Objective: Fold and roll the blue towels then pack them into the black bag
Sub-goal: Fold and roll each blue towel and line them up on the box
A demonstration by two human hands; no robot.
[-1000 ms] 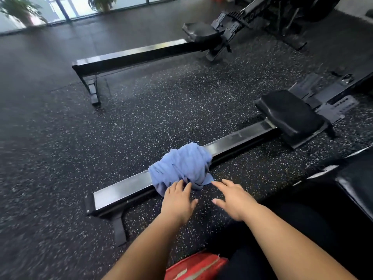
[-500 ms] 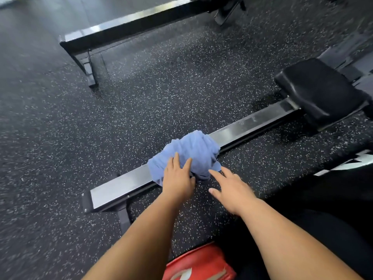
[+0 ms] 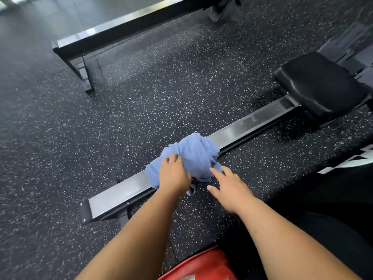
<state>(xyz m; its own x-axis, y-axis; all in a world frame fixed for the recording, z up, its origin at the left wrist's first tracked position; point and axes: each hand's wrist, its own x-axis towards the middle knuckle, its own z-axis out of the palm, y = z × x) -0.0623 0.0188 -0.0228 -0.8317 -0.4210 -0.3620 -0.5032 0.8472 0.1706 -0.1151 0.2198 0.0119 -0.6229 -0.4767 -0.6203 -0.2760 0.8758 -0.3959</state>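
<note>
Head: left hand [image 3: 174, 174] grips towel [image 3: 196, 150], hiding near edge.

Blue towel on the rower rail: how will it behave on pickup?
Likely floppy: the blue towel lies crumpled, a corner dangling off the rail. Probably light, unbunching once lifted. Unlikely to slip: the left hand digs into its folds.

Soft, fairly bright daylight from the far left glares on the steel rail [image 3: 252, 126]. Faint shadows. The blue towel [image 3: 193, 154] looks sharp; far edges blur and bend.
</note>
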